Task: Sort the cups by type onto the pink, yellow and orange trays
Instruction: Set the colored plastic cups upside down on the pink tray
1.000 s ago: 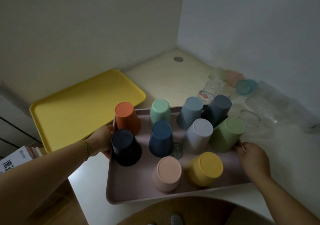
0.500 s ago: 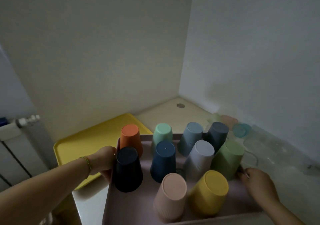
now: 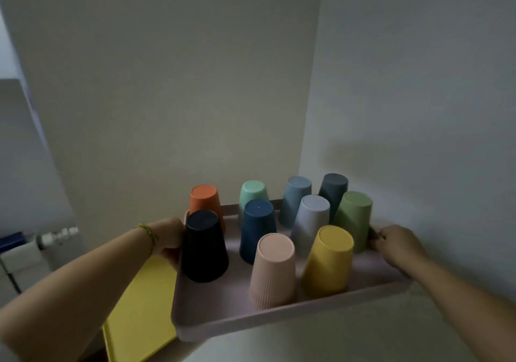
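Note:
The pink tray is held up in front of me, raised off the table. My left hand grips its left edge and my right hand grips its right edge. Several ribbed plastic cups stand upside down on it: a black cup, an orange cup, a navy cup, a peach cup and a yellow cup among them. The yellow tray lies below at the lower left, partly hidden by the pink tray. No orange tray is in view.
Two walls meet in a corner right behind the tray. A radiator valve and a blue and white object sit at the far left. The glass cups and the table top are hidden behind the pink tray.
Both hands have lifted the pink tray with its cups up off the table. My view has tilted upward, so the walls fill the frame and the table and glass cups have dropped out of sight.

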